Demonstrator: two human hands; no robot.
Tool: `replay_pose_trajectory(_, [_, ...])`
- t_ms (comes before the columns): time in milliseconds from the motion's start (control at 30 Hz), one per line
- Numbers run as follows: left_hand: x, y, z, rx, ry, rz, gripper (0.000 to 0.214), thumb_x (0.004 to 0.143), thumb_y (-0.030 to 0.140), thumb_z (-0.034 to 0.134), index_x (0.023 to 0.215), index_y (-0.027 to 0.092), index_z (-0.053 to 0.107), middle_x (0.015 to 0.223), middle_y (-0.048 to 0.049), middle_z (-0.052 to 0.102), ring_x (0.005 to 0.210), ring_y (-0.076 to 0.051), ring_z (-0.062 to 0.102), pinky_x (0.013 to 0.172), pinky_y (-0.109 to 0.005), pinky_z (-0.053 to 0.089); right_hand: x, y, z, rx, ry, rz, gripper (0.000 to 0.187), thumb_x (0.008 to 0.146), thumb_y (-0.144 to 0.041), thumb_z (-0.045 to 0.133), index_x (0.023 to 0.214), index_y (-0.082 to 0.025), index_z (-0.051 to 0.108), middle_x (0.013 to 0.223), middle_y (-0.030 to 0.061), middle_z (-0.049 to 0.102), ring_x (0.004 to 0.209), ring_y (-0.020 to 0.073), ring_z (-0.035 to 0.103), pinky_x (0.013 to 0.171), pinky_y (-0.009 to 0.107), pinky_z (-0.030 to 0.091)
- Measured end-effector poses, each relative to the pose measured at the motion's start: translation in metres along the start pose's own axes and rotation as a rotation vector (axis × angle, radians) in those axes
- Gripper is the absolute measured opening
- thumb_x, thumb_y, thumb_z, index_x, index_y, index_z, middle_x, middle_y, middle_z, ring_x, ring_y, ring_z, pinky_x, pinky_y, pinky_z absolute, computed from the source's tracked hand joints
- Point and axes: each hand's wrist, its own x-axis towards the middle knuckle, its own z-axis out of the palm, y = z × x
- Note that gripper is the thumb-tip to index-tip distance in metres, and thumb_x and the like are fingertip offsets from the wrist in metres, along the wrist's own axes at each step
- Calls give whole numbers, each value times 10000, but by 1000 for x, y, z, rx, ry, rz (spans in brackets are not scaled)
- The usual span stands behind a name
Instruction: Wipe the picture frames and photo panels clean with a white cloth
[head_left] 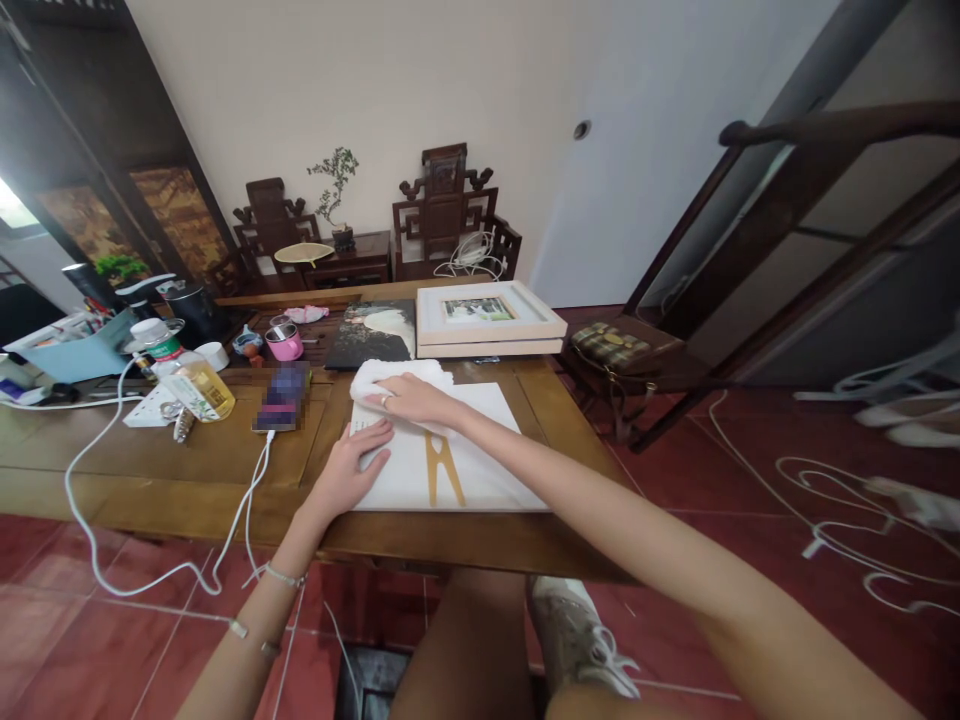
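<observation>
A flat white rectangular board or book (495, 465) with a large gold letter-like mark lies at the near edge of the wooden table. My left hand (358, 465) rests on its left side, fingers stretched out and holding nothing. Across the far part of the board reaches my right hand (420, 400), with a ring on one finger. It presses on a bunched white cloth (367, 376) at the board's far left corner, its fingertips partly sunk in the folds. Some small dark print shows between the two hands.
Behind the cloth lie a dark picture panel (367, 335) and stacked framed pictures (491, 318). To the left are a phone (283, 397) on a white cable, a bottle of yellow liquid (206, 385), a pink cup (284, 341) and a blue box (82, 350).
</observation>
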Motion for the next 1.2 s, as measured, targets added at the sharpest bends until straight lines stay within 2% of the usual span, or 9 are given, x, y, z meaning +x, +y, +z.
replay_pose_trajectory(200, [-1, -1, 2, -26, 8, 5, 321, 883, 294, 504, 1165, 229, 643, 1295, -67, 588, 1260, -231, 499, 1149, -514, 192, -62, 55, -24, -9, 93, 136, 405, 948, -396, 346, 1147, -194, 634, 1261, 82, 609, 1191, 304, 511, 992, 397, 363])
replay_pose_trajectory(333, [-1, -1, 2, -27, 13, 1, 317, 880, 296, 505, 1151, 216, 649, 1290, -75, 591, 1258, -231, 501, 1148, -514, 192, -117, 75, -27, -116, 110, 195, 370, 918, -306, 378, 1162, -182, 626, 1381, 83, 504, 1365, 309, 296, 1099, 492, 241])
replay_pose_trajectory(500, [-1, 1, 2, -19, 10, 3, 303, 876, 296, 509, 1128, 220, 659, 1273, -72, 604, 1243, -234, 517, 1143, -521, 201, -194, 31, -21, -150, 8, 13, 260, 871, -248, 443, 909, -185, 692, 1476, 85, 369, 1403, 296, 182, 1140, 514, 192])
replay_pose_trajectory(633, [0, 1, 3, -16, 7, 25, 297, 880, 297, 501, 1116, 221, 665, 1277, -72, 600, 1244, -235, 515, 1147, -521, 195, -234, -7, -23, -112, -122, -121, 249, 820, -143, 473, 913, -235, 686, 1472, 22, 379, 1399, 243, 201, 1157, 452, 215])
replay_pose_trajectory(767, [0, 1, 2, -15, -10, 37, 300, 883, 298, 498, 1126, 228, 661, 1283, -71, 595, 1250, -236, 508, 1150, -526, 183, -218, 3, -24, -120, -101, 5, 281, 855, -211, 457, 1025, -233, 679, 1477, 36, 367, 1381, 285, 250, 1113, 475, 303])
replay_pose_trajectory(867, [-1, 1, 0, -24, -19, 36, 305, 885, 305, 501, 1135, 230, 658, 1282, -66, 598, 1250, -239, 508, 1152, -524, 179, -176, 31, -28, -151, -59, 73, 326, 898, -270, 410, 1087, -221, 671, 1428, 48, 449, 1387, 298, 235, 1115, 508, 267])
replay_pose_trajectory(1033, [-1, 1, 0, -47, -7, 30, 303, 884, 313, 510, 1134, 227, 659, 1273, -67, 605, 1249, -237, 510, 1152, -518, 187, -112, 69, -30, -206, 16, 91, 387, 914, -209, 349, 1191, -163, 615, 1372, 91, 512, 1393, 285, 230, 1128, 518, 185])
replay_pose_trajectory(1100, [-1, 1, 0, -51, -6, 23, 301, 884, 311, 511, 1129, 220, 660, 1275, -72, 603, 1250, -236, 508, 1152, -520, 186, -107, 69, -24, -236, 34, 85, 388, 913, -195, 345, 1188, -117, 607, 1349, 134, 526, 1398, 299, 208, 1117, 543, 180])
replay_pose_trajectory(1200, [-1, 1, 1, -42, -6, 13, 297, 882, 302, 511, 1122, 214, 663, 1278, -77, 599, 1249, -239, 510, 1150, -529, 185, -127, 49, -12, -258, 49, 38, 363, 919, -218, 357, 1128, -109, 634, 1318, 153, 548, 1404, 306, 182, 1118, 566, 160])
